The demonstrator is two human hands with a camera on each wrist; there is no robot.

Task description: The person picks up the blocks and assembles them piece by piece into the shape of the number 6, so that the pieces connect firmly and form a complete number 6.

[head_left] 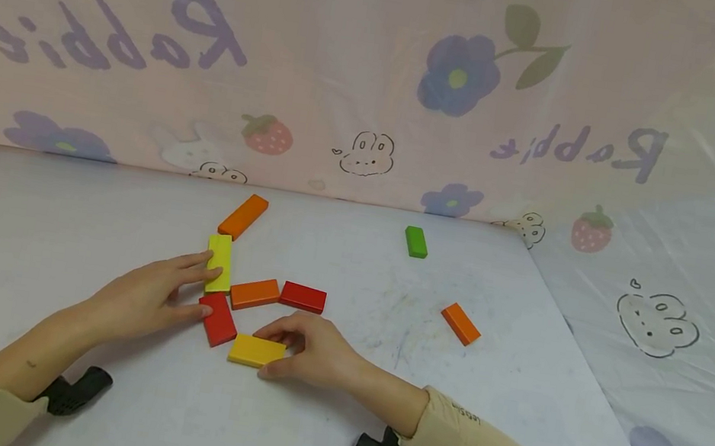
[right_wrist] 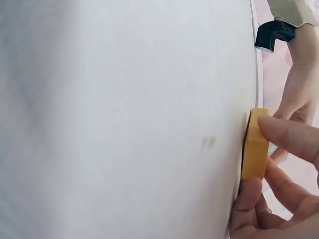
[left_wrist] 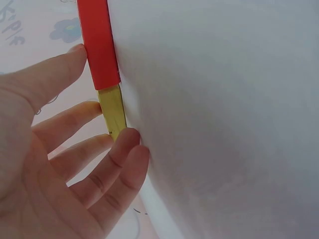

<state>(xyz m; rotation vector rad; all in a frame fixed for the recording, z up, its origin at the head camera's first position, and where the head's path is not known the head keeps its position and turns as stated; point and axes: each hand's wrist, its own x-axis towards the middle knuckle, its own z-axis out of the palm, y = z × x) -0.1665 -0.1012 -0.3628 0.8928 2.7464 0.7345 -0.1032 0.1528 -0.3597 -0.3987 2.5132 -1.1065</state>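
Left hand (head_left: 141, 299), loosely spread, touches a red block (head_left: 220, 323) and a lime block (head_left: 222, 255) at its twelve o'clock, while the right hand (head_left: 322, 354) pinches a yellow block (head_left: 255, 351) at the red's four o'clock.

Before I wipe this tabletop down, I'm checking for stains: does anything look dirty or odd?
Yes. Greyish-blue smudges mark the white tabletop between the farther red block and the lone orange block, standing out against the pale surface around them. The "Rabbit" lettering on the backdrop also reads backwards, as if mirrored.
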